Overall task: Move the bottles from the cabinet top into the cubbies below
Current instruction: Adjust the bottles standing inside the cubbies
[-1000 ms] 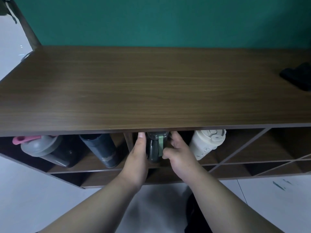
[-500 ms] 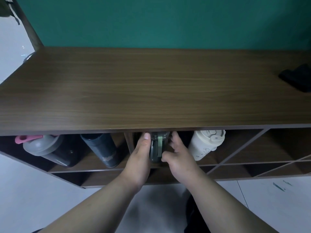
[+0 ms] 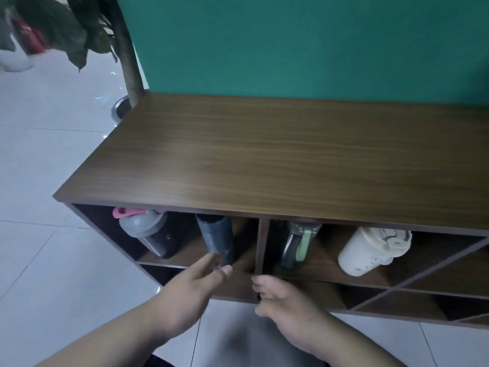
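Single head view, close, angled down over cabinet top [image 3: 291, 160].

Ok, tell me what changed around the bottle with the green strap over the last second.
Both hands let go of the dark bottle with the pale green strap and drew back toward the person: the left hand and right hand now sit open in front of the cubbies. The view also shifted left. The bottle stays in its cubby, and the grey-lidded shaker, dark cylindrical flask and cream tumbler have not moved.
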Demonstrator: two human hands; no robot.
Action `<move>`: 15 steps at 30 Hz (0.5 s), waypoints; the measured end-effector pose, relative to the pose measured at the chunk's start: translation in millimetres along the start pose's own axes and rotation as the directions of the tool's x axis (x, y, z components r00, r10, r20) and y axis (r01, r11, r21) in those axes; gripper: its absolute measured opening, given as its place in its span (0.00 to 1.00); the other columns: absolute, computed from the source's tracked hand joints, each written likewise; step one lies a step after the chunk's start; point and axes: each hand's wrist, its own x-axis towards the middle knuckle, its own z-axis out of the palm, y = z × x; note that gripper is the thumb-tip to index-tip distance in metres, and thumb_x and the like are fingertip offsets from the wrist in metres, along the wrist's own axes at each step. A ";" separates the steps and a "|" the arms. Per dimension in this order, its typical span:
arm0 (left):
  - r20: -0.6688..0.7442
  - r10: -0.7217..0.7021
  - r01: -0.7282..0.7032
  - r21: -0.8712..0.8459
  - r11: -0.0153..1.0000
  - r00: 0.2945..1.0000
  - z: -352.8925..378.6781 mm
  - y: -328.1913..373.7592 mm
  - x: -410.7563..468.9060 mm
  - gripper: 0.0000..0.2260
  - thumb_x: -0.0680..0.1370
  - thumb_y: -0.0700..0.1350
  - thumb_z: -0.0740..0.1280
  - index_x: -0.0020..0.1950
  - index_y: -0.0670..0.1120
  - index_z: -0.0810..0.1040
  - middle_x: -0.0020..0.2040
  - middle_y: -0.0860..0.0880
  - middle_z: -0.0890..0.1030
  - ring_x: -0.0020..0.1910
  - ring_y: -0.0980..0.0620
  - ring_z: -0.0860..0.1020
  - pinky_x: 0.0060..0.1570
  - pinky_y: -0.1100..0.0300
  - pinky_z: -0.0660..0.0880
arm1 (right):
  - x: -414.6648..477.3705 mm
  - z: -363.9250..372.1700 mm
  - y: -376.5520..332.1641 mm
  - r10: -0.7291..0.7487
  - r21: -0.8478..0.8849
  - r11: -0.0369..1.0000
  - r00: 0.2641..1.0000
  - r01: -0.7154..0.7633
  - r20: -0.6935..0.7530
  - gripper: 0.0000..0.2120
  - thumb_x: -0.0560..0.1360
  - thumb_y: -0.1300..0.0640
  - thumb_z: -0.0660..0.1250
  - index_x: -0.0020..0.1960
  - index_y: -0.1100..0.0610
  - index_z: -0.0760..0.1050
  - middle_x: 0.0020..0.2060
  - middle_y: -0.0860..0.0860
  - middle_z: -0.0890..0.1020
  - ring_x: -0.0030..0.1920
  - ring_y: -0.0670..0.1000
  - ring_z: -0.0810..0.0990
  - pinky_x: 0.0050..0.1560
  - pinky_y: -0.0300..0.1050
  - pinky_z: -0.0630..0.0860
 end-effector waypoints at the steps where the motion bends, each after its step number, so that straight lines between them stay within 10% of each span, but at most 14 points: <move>1: -0.023 0.015 -0.014 0.020 1.000 1.000 -13.0 -1.5 -2.8 0.31 0.64 0.69 0.64 0.65 0.62 0.77 0.65 0.63 0.79 0.67 0.60 0.75 0.71 0.55 0.68 | 3.0 9.4 -7.6 -0.041 0.024 0.999 0.999 0.041 -0.002 0.26 0.76 0.64 0.65 0.72 0.51 0.70 0.66 0.45 0.77 0.64 0.43 0.75 0.64 0.34 0.69; 15: -0.514 -0.003 -0.170 -0.289 0.942 0.858 -126.6 -64.8 5.6 0.33 0.77 0.64 0.58 0.81 0.55 0.60 0.79 0.58 0.64 0.77 0.53 0.64 0.72 0.55 0.61 | 75.3 130.7 -140.6 -0.155 0.126 0.975 0.970 0.180 -0.188 0.39 0.75 0.57 0.66 0.82 0.46 0.55 0.74 0.48 0.69 0.65 0.46 0.68 0.64 0.43 0.60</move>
